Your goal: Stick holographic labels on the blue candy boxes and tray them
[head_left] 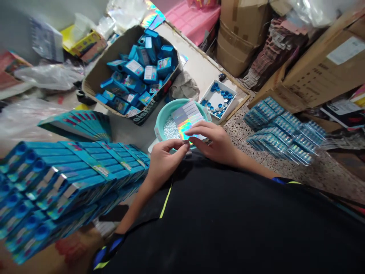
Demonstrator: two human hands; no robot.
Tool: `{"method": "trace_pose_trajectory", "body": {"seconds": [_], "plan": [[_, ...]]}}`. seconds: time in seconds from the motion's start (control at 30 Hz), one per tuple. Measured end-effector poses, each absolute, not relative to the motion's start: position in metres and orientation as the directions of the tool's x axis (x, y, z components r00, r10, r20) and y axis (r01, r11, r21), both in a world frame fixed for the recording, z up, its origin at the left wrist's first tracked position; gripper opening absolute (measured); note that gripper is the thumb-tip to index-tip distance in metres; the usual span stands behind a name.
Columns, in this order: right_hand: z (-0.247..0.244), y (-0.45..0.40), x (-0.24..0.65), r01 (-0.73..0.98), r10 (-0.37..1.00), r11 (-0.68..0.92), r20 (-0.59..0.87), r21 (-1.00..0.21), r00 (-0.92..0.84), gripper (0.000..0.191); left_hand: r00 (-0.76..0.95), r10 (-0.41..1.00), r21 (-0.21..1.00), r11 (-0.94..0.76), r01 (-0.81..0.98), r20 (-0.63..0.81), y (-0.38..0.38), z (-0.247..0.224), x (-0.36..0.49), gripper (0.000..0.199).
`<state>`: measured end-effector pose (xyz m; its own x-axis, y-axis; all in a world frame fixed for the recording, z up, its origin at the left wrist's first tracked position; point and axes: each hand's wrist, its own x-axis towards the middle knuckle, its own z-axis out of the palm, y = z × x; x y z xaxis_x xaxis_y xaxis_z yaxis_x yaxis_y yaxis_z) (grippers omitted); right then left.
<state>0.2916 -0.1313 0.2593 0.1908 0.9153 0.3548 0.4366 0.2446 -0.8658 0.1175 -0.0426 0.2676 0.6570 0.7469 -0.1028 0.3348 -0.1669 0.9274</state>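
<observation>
My left hand (167, 158) is closed in a pinch, thumb against forefinger, at the near rim of a turquoise basin (158, 127). Whatever it holds is too small and hidden to name. Close by on the right, my right hand (215, 141) has its thumb and fingers apart, its fingers over a shiny rainbow sheet with grey strips (189, 114). Its thumb tip comes near the left fingertips. The sheet lies across the basin, above many small white pellets (170, 128).
Behind the basin stands a cardboard box (95, 78) of blue cartons (134, 68). A white tray (221, 85) holds blue caps. Blue packs (82, 163) are stacked at left; wrapped packs (285, 129) lie on the speckled floor at right, near large cartons (322, 76). A crumpled cloth (185, 86) lies beside the box.
</observation>
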Motion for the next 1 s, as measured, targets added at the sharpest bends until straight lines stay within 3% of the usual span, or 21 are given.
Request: {"method": "trace_pose_trajectory", "body": {"seconds": [0.17, 0.4, 0.67, 0.8, 1.0], "plan": [[0.251, -0.124, 0.289, 0.537, 0.916, 0.303, 0.397, -0.787, 0.066, 0.013, 0.671, 0.733, 0.936, -0.15, 0.319, -0.111, -0.045, 0.274, 0.115, 0.017], [0.252, -0.126, 0.283, 0.518, 0.924, 0.333, 0.383, -0.788, -0.012, 0.013, 0.747, 0.654, 0.921, -0.209, 0.329, -0.119, -0.038, 0.277, 0.104, 0.018], [0.272, -0.132, 0.289, 0.45, 0.955, 0.298, 0.27, -0.842, -0.126, 0.015, 0.851, 0.493, 0.942, -0.166, 0.293, -0.178, -0.03, 0.288, 0.099, 0.011], [0.279, -0.135, 0.289, 0.507, 0.965, 0.263, 0.231, -0.821, -0.127, 0.014, 0.866, 0.453, 0.945, -0.134, 0.299, -0.21, -0.028, 0.29, 0.1, 0.011], [0.283, -0.136, 0.29, 0.619, 0.971, 0.24, 0.176, -0.748, -0.164, 0.017, 0.912, 0.363, 0.922, -0.254, 0.292, -0.189, -0.025, 0.29, 0.104, 0.014]]}}
